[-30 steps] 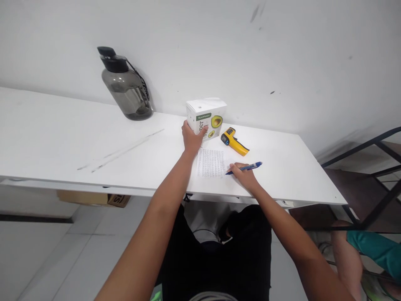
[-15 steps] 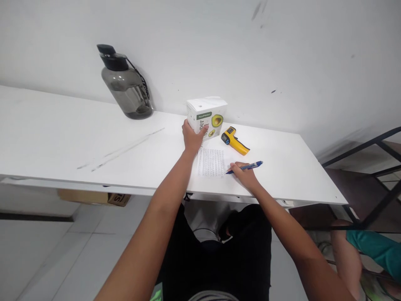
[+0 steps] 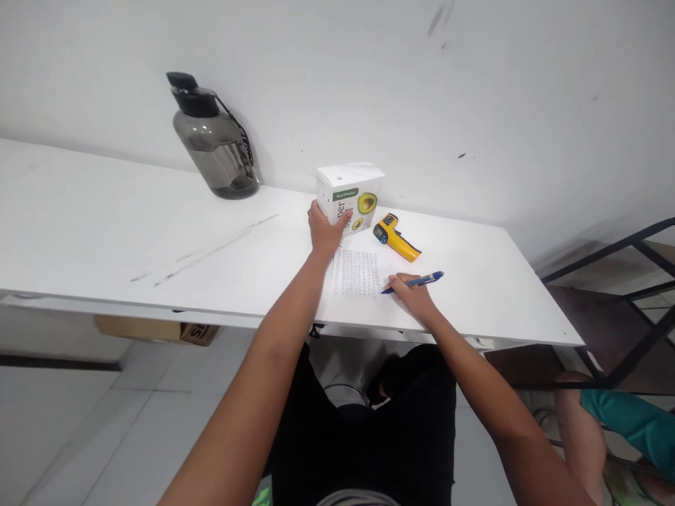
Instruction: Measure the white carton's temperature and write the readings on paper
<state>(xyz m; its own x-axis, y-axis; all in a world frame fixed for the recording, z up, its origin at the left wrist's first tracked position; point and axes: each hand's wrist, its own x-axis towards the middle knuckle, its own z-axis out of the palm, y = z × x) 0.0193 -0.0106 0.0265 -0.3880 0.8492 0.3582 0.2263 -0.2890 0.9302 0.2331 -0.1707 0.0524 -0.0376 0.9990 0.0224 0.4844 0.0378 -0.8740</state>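
Gripping blue pen [image 3: 429, 278], right hand [image 3: 414, 295] sits beside handwritten lines [image 3: 357, 275]; left hand [image 3: 325, 233] clasps white box [image 3: 349, 195] beyond them.

Counted at one white table [image 3: 479, 270]: one left hand [image 3: 325, 232], one right hand [image 3: 415, 296]. In the left grip, one white box [image 3: 352, 199] bearing two printed avocados [image 3: 368, 203]; on its near side, one handwritten sheet [image 3: 357, 275]. In the right grip, one blue pen [image 3: 426, 280]; just beyond, one yellow pistol-shaped device [image 3: 399, 240]. Left of both grips, one bottle [image 3: 215, 151] and, lower, one cardboard box [image 3: 152, 328]; right of both, one other person [image 3: 622, 414].
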